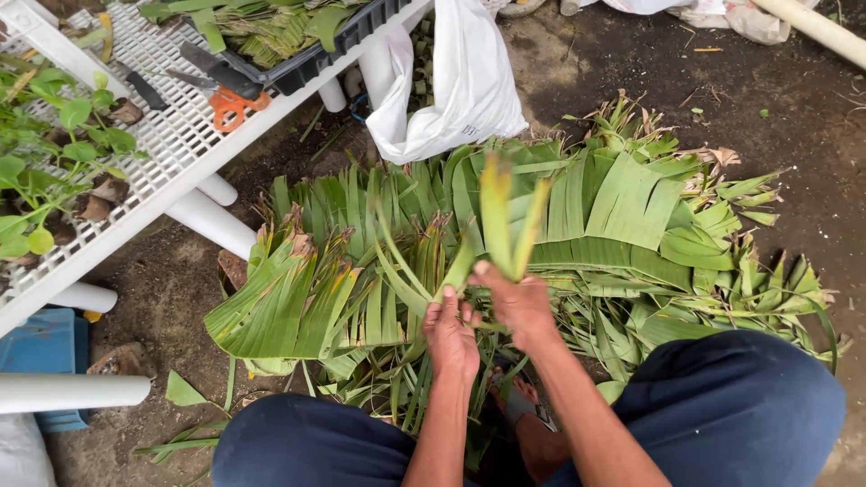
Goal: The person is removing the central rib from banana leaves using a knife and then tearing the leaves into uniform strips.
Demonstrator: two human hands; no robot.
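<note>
A big pile of torn green banana leaves [595, 216] lies on the dirt ground in front of my knees. My left hand [451, 334] grips a leaf strip [458, 269] low down, just above the pile. My right hand [519, 302] holds a narrow upright leaf piece [501, 216] whose tips fork above my fingers. The two hands touch each other. Both are closed around the leaf material.
A white mesh bench [171, 135] on white pipes stands at the left with orange-handled scissors [230, 104], a knife [216, 68], seedlings [54, 153] and a black tray of folded leaves [298, 63]. A white plastic bag [460, 90] hangs from it. My foot [528, 415] rests between my knees.
</note>
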